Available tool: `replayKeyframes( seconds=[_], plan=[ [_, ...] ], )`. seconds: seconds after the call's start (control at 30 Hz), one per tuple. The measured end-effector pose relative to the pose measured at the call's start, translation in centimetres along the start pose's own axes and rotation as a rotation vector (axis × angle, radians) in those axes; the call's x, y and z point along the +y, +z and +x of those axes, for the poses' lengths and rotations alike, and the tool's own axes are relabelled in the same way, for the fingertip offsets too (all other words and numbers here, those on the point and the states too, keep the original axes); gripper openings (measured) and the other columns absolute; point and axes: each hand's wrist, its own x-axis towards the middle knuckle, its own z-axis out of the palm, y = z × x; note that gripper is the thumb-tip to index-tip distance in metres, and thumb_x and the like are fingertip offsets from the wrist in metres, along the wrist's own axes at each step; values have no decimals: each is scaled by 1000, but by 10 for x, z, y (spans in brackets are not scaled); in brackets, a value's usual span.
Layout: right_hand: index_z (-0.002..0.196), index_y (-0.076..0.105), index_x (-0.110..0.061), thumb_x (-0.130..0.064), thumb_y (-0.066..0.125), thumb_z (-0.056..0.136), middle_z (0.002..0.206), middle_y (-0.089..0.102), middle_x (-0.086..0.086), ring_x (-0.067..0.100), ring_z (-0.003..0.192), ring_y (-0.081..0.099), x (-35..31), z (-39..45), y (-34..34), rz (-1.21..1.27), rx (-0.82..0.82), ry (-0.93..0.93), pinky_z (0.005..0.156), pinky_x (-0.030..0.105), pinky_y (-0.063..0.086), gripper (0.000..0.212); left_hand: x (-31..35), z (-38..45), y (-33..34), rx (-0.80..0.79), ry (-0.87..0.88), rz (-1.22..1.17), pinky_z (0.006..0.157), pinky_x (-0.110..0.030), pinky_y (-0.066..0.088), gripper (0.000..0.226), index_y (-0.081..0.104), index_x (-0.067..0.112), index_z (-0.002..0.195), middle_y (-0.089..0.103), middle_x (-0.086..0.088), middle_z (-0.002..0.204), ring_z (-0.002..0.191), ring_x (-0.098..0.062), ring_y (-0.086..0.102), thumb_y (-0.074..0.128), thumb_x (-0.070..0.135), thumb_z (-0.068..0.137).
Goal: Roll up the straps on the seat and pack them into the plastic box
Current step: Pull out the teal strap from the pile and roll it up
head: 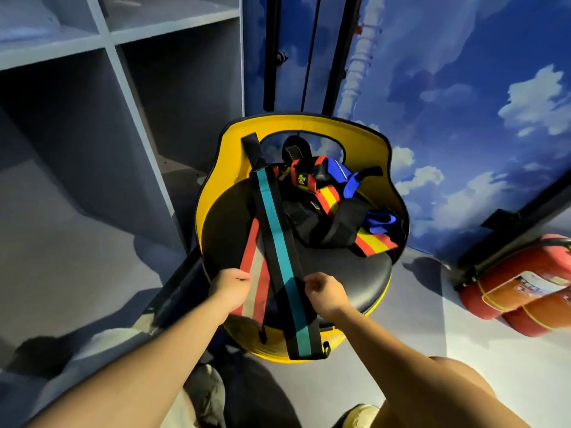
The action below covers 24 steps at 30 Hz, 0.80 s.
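Note:
A yellow-rimmed seat point(367, 273) with a black cushion stands in front of me. Across it lies a long black strap with a teal stripe point(275, 230), stretched from the backrest down over the front edge. Beside it on the left lies a red and grey strap point(255, 282). My left hand point(233, 285) pinches the edge of the red and grey strap. My right hand point(323, 293) pinches the right edge of the teal-striped strap. A tangled pile of straps point(336, 208), red-yellow, blue and black, fills the back of the seat. No plastic box is in view.
Grey open shelving point(92, 88) rises at the left. A sky-painted wall point(463, 118) stands behind the seat. Two red fire extinguishers point(522, 291) lie on the floor at the right. My knees and shoes show at the bottom.

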Motion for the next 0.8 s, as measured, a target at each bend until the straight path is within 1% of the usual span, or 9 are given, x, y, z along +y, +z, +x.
replayKeyframes(
  seconds=[0.07, 0.17, 0.23, 0.33, 0.47, 0.6, 0.63, 0.7, 0.8],
  plan=[
    [118, 72, -15, -13, 59, 91, 116, 72, 4, 22, 109, 66, 7, -7, 3, -40, -6, -1, 91, 26, 48, 30, -13, -6, 4, 15, 3, 31, 71, -29, 56, 16, 75, 23, 100, 73, 0, 108, 94, -21, 69, 63, 14, 93],
    [118, 72, -17, -16, 61, 88, 116, 69, 7, 26, 108, 65, 14, -9, 5, -113, 11, -44, 93, 31, 51, 32, -21, -8, 6, 70, 17, 103, 73, -28, 55, 15, 72, 30, 87, 74, 4, 102, 92, -20, 69, 67, 16, 91],
    [120, 71, -18, -19, 61, 90, 116, 64, 8, 27, 108, 62, 16, -9, 8, -174, 21, -60, 94, 33, 50, 32, -24, -7, 6, 144, 26, 149, 80, -32, 57, 11, 70, 28, 94, 73, 3, 107, 99, -23, 68, 71, 19, 89],
    [124, 67, -18, -25, 63, 90, 116, 60, 8, 28, 108, 61, 17, -12, 13, -202, 57, -50, 94, 36, 51, 34, -29, -6, 7, 186, -2, 176, 81, -34, 54, 27, 67, 18, 113, 71, -4, 112, 105, -28, 67, 75, 22, 88],
    [123, 64, -16, -29, 68, 88, 113, 67, 8, 28, 105, 63, 17, -10, 19, -142, 84, 28, 87, 34, 53, 37, -33, -7, 12, 113, -42, 102, 90, -36, 57, 26, 74, 15, 111, 74, -7, 110, 103, -27, 69, 79, 20, 86],
    [117, 71, -16, -30, 70, 89, 110, 72, 4, 26, 103, 66, 15, -8, 20, -69, 50, 75, 80, 26, 50, 31, -37, -11, 17, 40, -127, -39, 87, -43, 60, 26, 73, 21, 101, 74, -8, 104, 95, -28, 71, 84, 16, 78],
    [114, 73, -15, -29, 70, 90, 108, 72, 5, 26, 101, 67, 15, -7, 20, -47, 24, 82, 80, 27, 52, 28, -39, -9, 18, 33, -145, -67, 86, -45, 60, 27, 73, 22, 99, 74, -9, 103, 94, -28, 71, 85, 15, 76],
    [106, 75, -15, -27, 69, 90, 102, 74, 7, 27, 96, 69, 15, -4, 21, 18, -30, 106, 86, 38, 58, 21, -39, -7, 17, 14, -161, -94, 89, -47, 59, 28, 72, 20, 99, 74, -10, 103, 95, -29, 71, 85, 13, 76],
    [101, 73, -14, -29, 67, 92, 98, 74, 9, 27, 94, 70, 16, 1, 20, 124, -59, 135, 87, 47, 58, 19, -38, -8, 17, -9, -174, -123, 90, -47, 59, 25, 70, 23, 92, 75, -10, 101, 96, -29, 71, 85, 11, 76]
  ],
)
